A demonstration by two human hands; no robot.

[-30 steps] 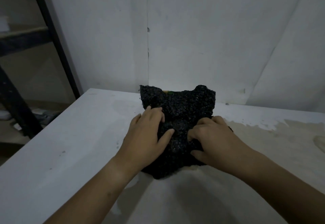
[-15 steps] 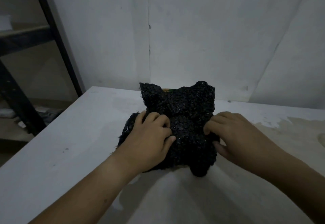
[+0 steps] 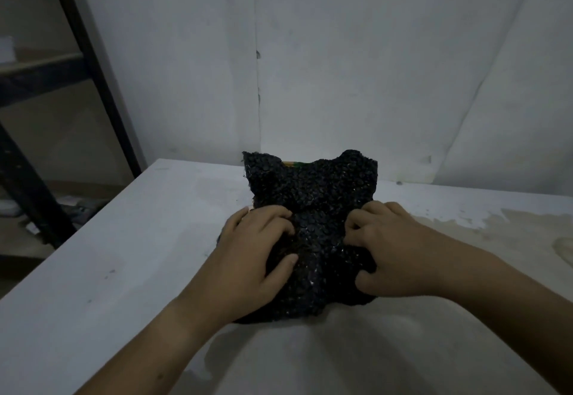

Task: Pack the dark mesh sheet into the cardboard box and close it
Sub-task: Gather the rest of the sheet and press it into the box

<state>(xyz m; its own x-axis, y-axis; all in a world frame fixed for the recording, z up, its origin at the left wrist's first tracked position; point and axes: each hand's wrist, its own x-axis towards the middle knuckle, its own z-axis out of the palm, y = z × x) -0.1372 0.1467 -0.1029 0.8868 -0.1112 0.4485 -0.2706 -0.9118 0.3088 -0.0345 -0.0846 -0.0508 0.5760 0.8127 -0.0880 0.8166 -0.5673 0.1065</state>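
Left hand [image 3: 248, 258]: fingers curled, gripping crumpled dark bumpy mesh sheet [image 3: 313, 190] on pale counter [image 3: 124, 255]. Right hand [image 3: 390, 255]: brought inward from sheet's right edge, fingers curled, pinching same sheet. Left overhang now gathered in. Probable cardboard box [image 3: 292, 163] beneath, only a far coloured sliver showing; tucking unfinished, closing pending.

Dim, soft-focus view (wide-angle bowing at edges), faint shadows.
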